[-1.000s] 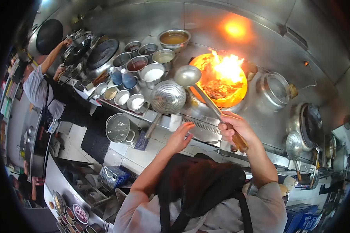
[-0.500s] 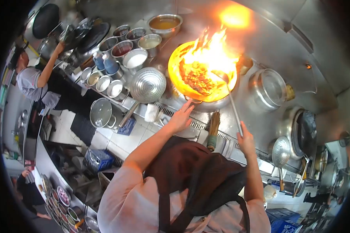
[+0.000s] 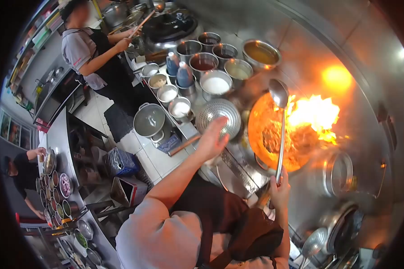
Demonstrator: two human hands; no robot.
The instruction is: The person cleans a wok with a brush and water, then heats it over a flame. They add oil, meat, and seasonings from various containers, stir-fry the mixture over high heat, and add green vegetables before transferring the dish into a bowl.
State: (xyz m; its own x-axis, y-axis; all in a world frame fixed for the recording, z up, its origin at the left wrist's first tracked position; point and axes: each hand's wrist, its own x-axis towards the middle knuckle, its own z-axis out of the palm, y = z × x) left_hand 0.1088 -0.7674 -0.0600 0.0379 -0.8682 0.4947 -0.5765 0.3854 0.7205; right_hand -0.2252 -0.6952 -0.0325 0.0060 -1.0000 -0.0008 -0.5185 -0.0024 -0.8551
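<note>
My right hand (image 3: 280,190) grips the long handle of a ladle (image 3: 279,93). The ladle's bowl is raised at the far side of a wok (image 3: 256,119), its shaft crossing over the wok. Browned food (image 3: 271,139) lies in the wok, and bright flames (image 3: 314,114) rise from its right side. My left hand (image 3: 212,140) is open, its fingers extended over a round perforated strainer (image 3: 206,114). Whether it touches the strainer cannot be made out. The strainer's wooden handle (image 3: 184,145) points toward the lower left.
Steel pots with liquids, including a white bowl of powder (image 3: 216,84), and squeeze bottles (image 3: 184,75) stand left of the wok. A metal pot (image 3: 338,174) sits to its right. A co-worker (image 3: 87,49) stands at the far left, holding a long-handled ladle. A lidded wok (image 3: 170,27) lies beyond.
My view has turned left. My left hand has moved from the wok's near rim to over the strainer. The ladle has come up from the food, and the flames lean to the right.
</note>
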